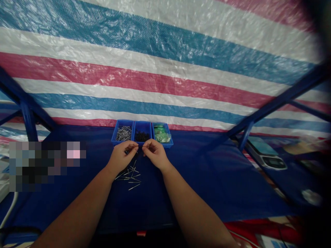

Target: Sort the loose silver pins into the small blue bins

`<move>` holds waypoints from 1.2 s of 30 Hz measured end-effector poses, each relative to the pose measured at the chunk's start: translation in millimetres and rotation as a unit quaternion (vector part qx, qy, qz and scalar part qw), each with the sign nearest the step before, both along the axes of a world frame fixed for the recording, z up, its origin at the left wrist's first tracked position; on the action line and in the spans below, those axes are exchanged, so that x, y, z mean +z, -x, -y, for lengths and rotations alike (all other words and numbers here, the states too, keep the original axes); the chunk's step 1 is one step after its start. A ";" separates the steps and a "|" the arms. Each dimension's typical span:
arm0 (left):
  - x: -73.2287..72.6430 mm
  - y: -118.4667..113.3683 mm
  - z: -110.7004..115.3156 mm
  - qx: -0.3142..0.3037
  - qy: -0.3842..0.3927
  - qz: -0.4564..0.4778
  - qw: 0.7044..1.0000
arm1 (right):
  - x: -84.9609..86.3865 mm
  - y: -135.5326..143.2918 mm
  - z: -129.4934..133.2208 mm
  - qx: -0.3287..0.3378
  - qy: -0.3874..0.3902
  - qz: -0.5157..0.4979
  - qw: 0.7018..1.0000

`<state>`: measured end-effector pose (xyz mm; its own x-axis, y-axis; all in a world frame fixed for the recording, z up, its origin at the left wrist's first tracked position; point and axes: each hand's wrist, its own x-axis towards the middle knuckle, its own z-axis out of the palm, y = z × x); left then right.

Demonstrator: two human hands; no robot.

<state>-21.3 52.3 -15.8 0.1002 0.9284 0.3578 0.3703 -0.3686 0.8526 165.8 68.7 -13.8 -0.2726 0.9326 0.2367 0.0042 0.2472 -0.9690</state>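
Both hands are close together over the blue table, just in front of three blue bins. My left hand [123,155] is closed in a pinch, thumb against fingertips; something small and dark shows by its fingers, too small to name. Level with it, my right hand [156,155] also pinches, its fingertips pointing at the left ones across a small gap. What it holds, if anything, I cannot make out. Below and between the hands lie several loose thin metal pins [131,178]. Metal pins [124,133] of similar look fill the left bin.
Small black parts [142,135] lie in the middle bin, and green and clear plastic packets [161,133] in the right one. Blue frame posts [247,136] rise at both sides. A scale [269,156] stands at the right. Striped sheeting [155,81] hangs behind the table [207,186].
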 end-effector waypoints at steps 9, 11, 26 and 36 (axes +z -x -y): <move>5.1 5.8 -0.6 0.037 -0.007 -0.043 0.998 | 5.8 2.8 -7.6 -0.060 -0.049 0.026 0.997; 4.9 6.7 -0.2 0.039 -0.005 -0.045 0.998 | 9.7 0.2 -4.2 -0.082 -0.096 0.101 0.987; -0.7 10.9 -5.5 0.029 0.024 -0.080 0.996 | 8.7 1.2 6.7 0.004 -0.125 0.452 0.883; 4.3 9.9 -4.5 0.018 0.027 -0.088 0.996 | 21.4 -4.0 11.7 0.044 -0.170 0.404 0.898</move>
<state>-31.1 56.8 -11.5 0.1240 0.9500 0.2866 0.5278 -0.3078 0.7916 169.8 57.0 7.6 -0.5523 0.8105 0.1952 0.6380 0.5617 -0.5267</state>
